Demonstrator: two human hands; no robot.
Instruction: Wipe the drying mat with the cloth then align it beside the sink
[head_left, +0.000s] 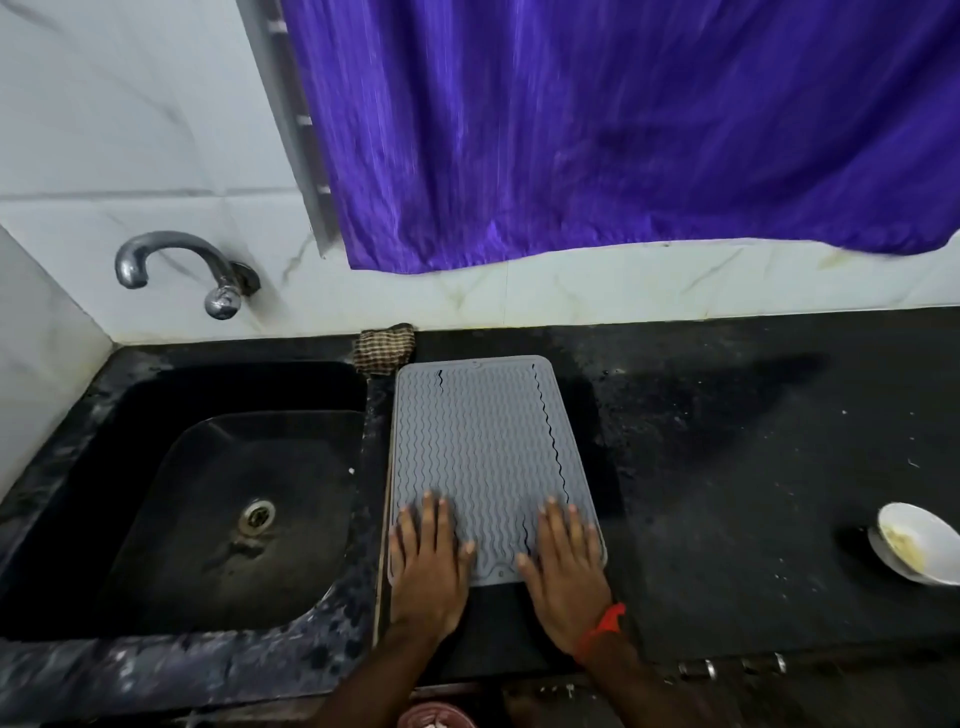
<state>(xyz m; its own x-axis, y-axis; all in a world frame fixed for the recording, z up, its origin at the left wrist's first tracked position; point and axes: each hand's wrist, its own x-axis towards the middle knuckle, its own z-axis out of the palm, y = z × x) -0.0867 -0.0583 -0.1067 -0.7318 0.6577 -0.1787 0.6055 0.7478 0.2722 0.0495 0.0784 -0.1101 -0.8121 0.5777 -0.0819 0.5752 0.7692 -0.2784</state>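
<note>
A grey drying mat (485, 447) with wavy ridges lies flat on the black counter, its long left edge right beside the sink (234, 499). My left hand (428, 566) presses flat on the mat's near left corner, fingers straight. My right hand (566, 566) presses flat on the near right corner, also with straight fingers. A brown checked cloth (384, 353) sits bunched against the wall at the mat's far left corner, apart from both hands.
A metal tap (176, 270) juts from the tiled wall above the sink. A white bowl (919, 545) with food residue stands at the counter's right edge. A purple curtain (597, 130) hangs over the back wall. Bare black counter (727, 467) lies right of the mat.
</note>
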